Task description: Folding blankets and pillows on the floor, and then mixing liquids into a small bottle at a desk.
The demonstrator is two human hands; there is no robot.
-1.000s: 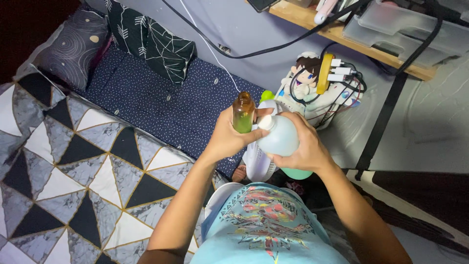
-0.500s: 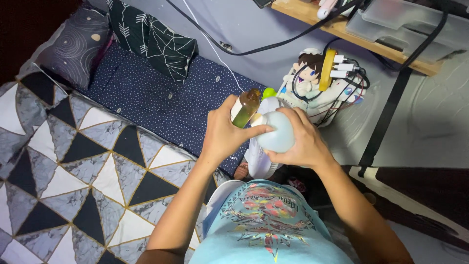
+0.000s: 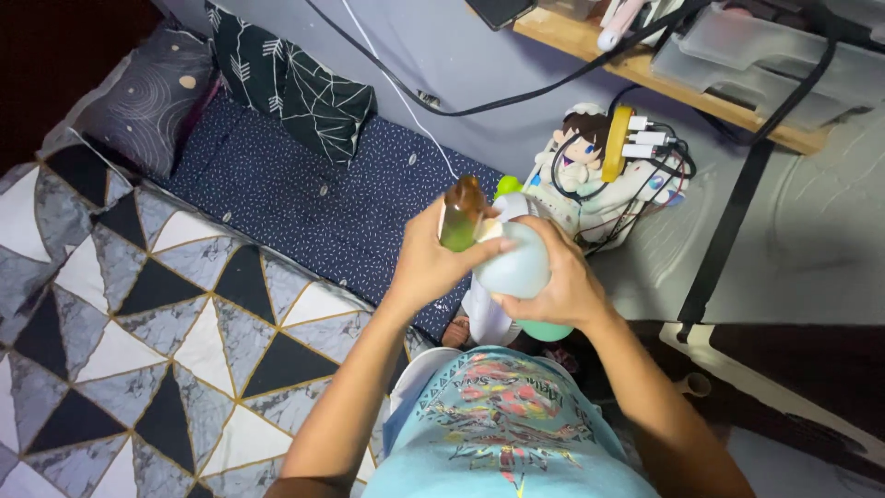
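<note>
My left hand (image 3: pixel 433 263) grips a small amber glass bottle (image 3: pixel 459 217) with green liquid in its lower part; its mouth has no cap. My right hand (image 3: pixel 558 281) holds a larger pale blue-white plastic bottle (image 3: pixel 513 266), tipped so that its white neck meets the top of the small bottle. The left thumb rests against the neck of the big bottle. Both bottles are held in the air above a white fan (image 3: pixel 484 318) standing on the floor.
A bed with a grey, black and white triangle quilt (image 3: pixel 157 314), a dotted navy sheet (image 3: pixel 304 198) and dark pillows (image 3: pixel 290 88) lies to the left. A doll (image 3: pixel 576 152) tangled with cables and a yellow power strip (image 3: pixel 616 143) sits at the wall under a wooden shelf (image 3: pixel 645 69).
The big bottle has tipped further toward the small one and both hands have shifted slightly. The small bottle was briefly tilted and now stands nearly upright again.
</note>
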